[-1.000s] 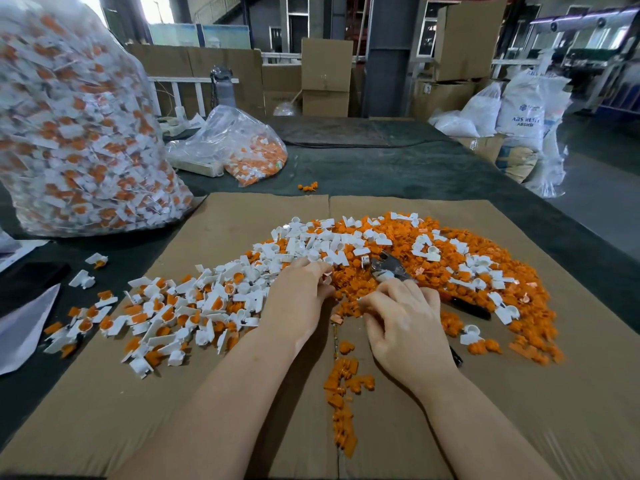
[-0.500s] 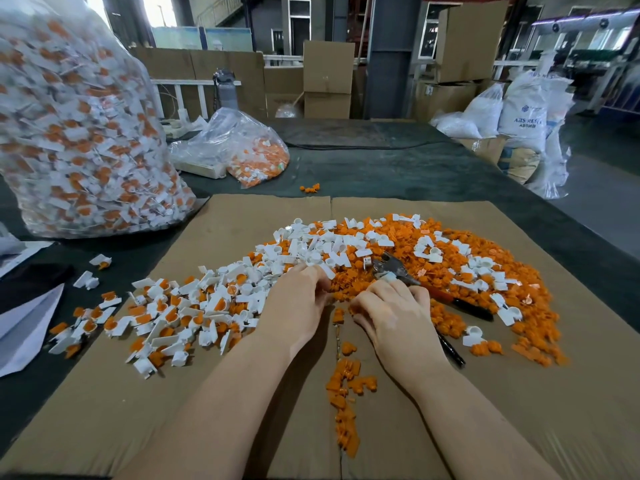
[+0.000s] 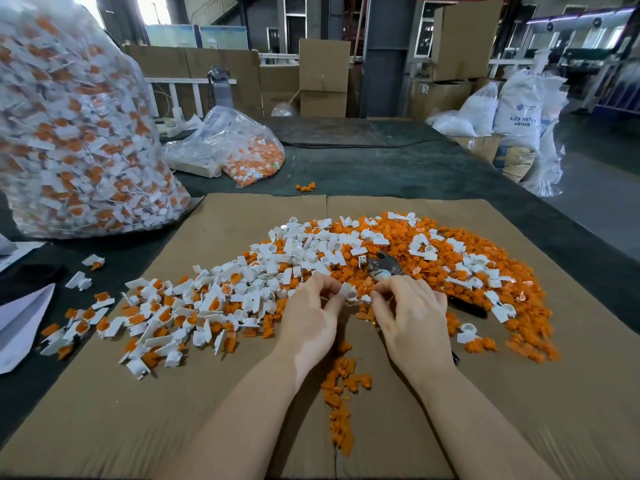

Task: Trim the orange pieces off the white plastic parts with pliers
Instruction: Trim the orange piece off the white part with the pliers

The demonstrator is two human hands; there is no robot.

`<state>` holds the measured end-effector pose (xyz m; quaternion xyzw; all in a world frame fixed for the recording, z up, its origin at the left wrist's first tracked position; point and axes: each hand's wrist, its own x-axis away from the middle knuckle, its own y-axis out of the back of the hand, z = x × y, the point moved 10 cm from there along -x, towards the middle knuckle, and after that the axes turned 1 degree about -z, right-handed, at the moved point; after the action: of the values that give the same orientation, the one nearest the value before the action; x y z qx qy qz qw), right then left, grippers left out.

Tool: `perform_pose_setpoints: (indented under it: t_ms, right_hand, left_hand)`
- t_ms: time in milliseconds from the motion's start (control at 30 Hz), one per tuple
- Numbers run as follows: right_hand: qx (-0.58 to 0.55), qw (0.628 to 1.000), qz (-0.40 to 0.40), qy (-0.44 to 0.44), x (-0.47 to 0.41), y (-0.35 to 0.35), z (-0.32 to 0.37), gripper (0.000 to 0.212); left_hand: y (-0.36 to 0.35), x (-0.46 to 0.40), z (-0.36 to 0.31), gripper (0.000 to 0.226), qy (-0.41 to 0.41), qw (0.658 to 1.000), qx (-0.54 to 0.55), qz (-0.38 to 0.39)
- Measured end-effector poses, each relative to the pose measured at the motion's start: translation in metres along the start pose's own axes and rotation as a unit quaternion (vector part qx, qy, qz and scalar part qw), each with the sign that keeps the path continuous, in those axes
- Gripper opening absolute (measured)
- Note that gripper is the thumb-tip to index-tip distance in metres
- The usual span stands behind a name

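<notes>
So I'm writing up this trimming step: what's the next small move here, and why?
Probably bring the pliers to the white part. Both the left hand and right hand pinch that part; the plier head pokes out beyond the right hand, not at it.

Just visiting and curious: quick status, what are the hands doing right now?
Left hand and right hand both pinch one white part. Pliers under the right hand. Nothing in the way.
</notes>
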<state>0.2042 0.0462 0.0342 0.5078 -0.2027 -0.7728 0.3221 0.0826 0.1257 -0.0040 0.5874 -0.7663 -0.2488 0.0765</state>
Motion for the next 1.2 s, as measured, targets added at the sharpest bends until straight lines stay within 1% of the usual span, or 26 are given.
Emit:
perform_pose_setpoints:
  t_ms: [167, 300, 367, 500, 733, 800, 933, 1067, 1200]
  right_hand:
    - [-0.014, 1.0, 0.018, 0.007, 0.001, -0.002, 0.003, 0.01]
    - [-0.018, 0.999, 0.045, 0.012, 0.002, -0.008, 0.004, 0.013]
    - [-0.016, 0.999, 0.048, 0.003, 0.002, -0.009, 0.002, 0.015]
    - [-0.023, 0.998, 0.049, -0.012, 0.002, -0.009, -0.001, 0.021]
    - [-0.039, 0.998, 0.058, -0.006, 0.002, -0.011, 0.003, 0.027]
    - [-0.059, 0.996, 0.068, -0.014, 0.002, -0.013, 0.0, 0.025]
    - [-0.092, 0.992, 0.078, -0.024, 0.003, -0.015, -0.001, 0.022]
    - [-0.069, 0.995, 0.069, -0.016, 0.003, -0.011, 0.0, 0.018]
    - [-0.007, 0.999, 0.047, 0.016, 0.003, -0.007, 0.008, 0.017]
  left_hand:
    - [0.0, 0.002, 0.001, 0.012, 0.006, 0.998, 0.058, -0.014]
    - [0.002, 0.005, -0.002, 0.015, -0.015, 0.999, 0.042, -0.016]
    - [0.001, 0.007, -0.005, 0.015, -0.025, 0.999, 0.044, -0.017]
    - [0.0, 0.01, -0.012, 0.017, -0.053, 0.998, 0.012, -0.021]
    - [-0.004, 0.016, -0.023, 0.024, -0.104, 0.993, -0.043, -0.019]
    - [-0.004, 0.015, -0.021, 0.026, -0.096, 0.995, -0.028, -0.016]
    - [-0.005, 0.011, -0.013, 0.023, -0.057, 0.997, 0.061, 0.007]
    - [-0.009, 0.012, -0.017, 0.024, -0.076, 0.996, 0.04, 0.029]
    - [-0.008, 0.013, -0.018, 0.023, -0.081, 0.996, 0.031, 0.022]
